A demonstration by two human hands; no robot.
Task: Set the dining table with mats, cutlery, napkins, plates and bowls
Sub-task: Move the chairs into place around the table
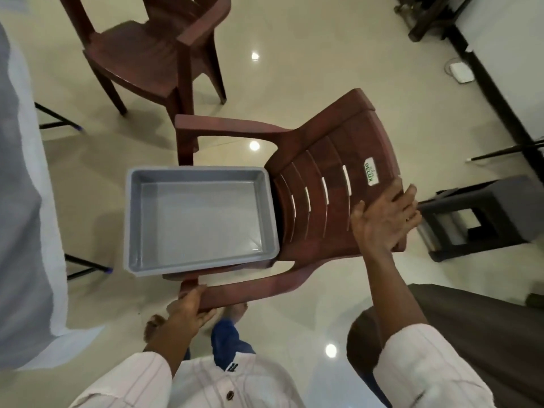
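Nearest the lens: pale striped shirt (206,381) with a dark button, flanked by two striped sleeves. Left hand (191,309) clamped round the front end of the near armrest of a brown plastic armchair (329,178). Right hand (385,219) closed over the upper corner of the slatted backrest, thumb on its face, fingers wrapped behind the edge. Grey rectangular plastic tub (194,172) set squarely on the chair seat, touching the foot of the backrest; nothing inside it.

Left margin: desk (26,201) under a white cloth, only its draped edge in view, black legs beneath. No mats, cutlery, napkins, plates or bowls visible anywhere; already laid on the desk or not, not determinable from here. Second matching chair (147,54) beyond, well apart, on the glossy tiled floor (294,69). Grey stool (482,213) to the right, behind the backrest.

Step in hand, as judged: shifting or steadying the carrier chair, tub aboard, rather than laying any item. Empty tub suggestive either of a late stage or of a trip for more items; not decidable. Next move likely to call for a level lift or slide, both hands firm so as not to tip the tub off the seat, with clearance from the bare foot (235,312) directly below the near armrest
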